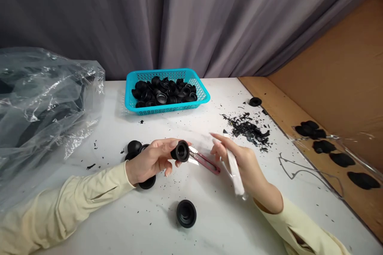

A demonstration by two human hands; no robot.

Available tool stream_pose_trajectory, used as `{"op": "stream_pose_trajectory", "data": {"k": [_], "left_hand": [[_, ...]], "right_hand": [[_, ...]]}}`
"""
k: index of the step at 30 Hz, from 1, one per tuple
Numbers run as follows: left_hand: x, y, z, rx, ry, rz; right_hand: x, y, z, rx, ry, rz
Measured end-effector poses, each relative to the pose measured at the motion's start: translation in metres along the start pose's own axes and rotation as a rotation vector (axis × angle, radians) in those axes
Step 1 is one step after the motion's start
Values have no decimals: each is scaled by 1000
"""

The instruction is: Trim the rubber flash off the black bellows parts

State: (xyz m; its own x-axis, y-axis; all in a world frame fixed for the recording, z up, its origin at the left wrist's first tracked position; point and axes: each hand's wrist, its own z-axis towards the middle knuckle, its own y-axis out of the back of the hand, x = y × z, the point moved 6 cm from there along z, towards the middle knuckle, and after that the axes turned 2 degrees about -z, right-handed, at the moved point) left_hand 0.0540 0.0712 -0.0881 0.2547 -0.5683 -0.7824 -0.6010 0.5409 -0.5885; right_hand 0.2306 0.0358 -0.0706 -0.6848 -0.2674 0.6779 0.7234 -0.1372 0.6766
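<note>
My left hand [157,155] is closed on a black ribbed rubber boot [180,151], its round open end and inner rings facing me. To the right, my right hand [237,153] grips a knife [233,167] by its white, plastic-wrapped handle; a small dark tip shows above the fingers. The knife and the boot are apart. Between the hands a slim pink-handled tool [206,161] with a metal end lies on the table. Another black rubber boot [186,213] sits nearer me. More black rubber pieces [134,146] lie behind and under my left hand, partly hidden.
A blue basket [130,101] full of black rubber boots stands at the back. Clear plastic bagging [44,99] covers the left side. At right are black shavings [248,127], a black ring [255,101], a bent wire-like frame [311,171] and flat black pieces [342,159] on brown board.
</note>
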Motion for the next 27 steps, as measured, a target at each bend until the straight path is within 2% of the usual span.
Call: {"op": "stream_pose_trajectory", "data": {"k": [7, 16, 21, 27], "left_hand": [[3, -9, -2, 129, 75, -40], [5, -7, 0, 46, 96, -62], [5, -4, 1, 4, 74, -22], [5, -2, -1, 19, 50, 73]], "right_hand": [[1, -18, -10, 104, 206, -240], [14, -24, -11, 178, 307, -406], [6, -19, -10, 159, 242, -372], [1, -1, -5, 134, 52, -131]]}}
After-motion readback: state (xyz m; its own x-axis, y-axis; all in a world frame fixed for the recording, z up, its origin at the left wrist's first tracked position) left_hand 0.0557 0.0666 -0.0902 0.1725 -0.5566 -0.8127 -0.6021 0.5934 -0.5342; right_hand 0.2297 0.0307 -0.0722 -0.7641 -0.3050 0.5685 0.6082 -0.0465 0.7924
